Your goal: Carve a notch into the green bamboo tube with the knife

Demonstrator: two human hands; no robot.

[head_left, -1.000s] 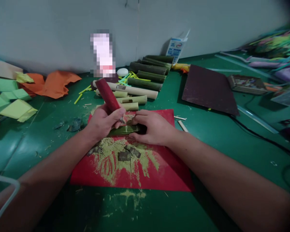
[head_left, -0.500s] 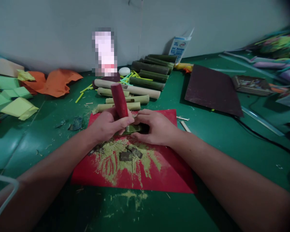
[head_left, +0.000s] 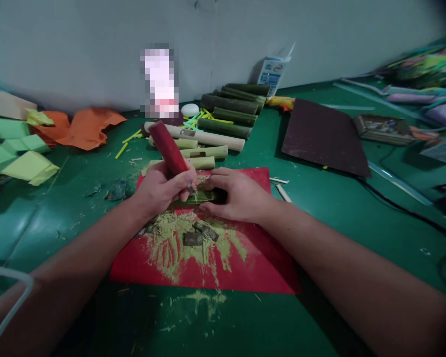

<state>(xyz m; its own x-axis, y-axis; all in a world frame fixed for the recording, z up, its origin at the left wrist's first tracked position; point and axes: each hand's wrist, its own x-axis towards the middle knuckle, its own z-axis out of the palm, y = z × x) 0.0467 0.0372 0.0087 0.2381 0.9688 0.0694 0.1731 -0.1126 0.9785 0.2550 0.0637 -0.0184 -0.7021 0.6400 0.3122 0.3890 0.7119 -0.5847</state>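
Note:
My left hand (head_left: 163, 186) is closed round a carving tool with a thick red handle (head_left: 168, 148). The handle leans up and to the left, and a short metal tip meets the bamboo piece below. Gripped by my right hand (head_left: 240, 195) is that green bamboo piece (head_left: 204, 197), lying crosswise with pale scored lines on its top. Its right end is partly hidden by my fingers. Underneath is a red sheet (head_left: 262, 267), strewn with pale bamboo dust (head_left: 178, 260) and shavings. Several dark bamboo chips (head_left: 193, 239) lie in the dust.
Behind the sheet lie cut bamboo tubes (head_left: 215, 136), some pale, some dark green. A dark board (head_left: 325, 136) and black cord (head_left: 401, 210) are to the right. Folded green paper (head_left: 18, 148) and orange cloth-like sheets (head_left: 92, 126) sit left. A carton (head_left: 273, 74) stands by the wall.
The red handle has tipped over to the left, and its metal tip now shows on the bamboo. My right hand has stayed on the bamboo piece.

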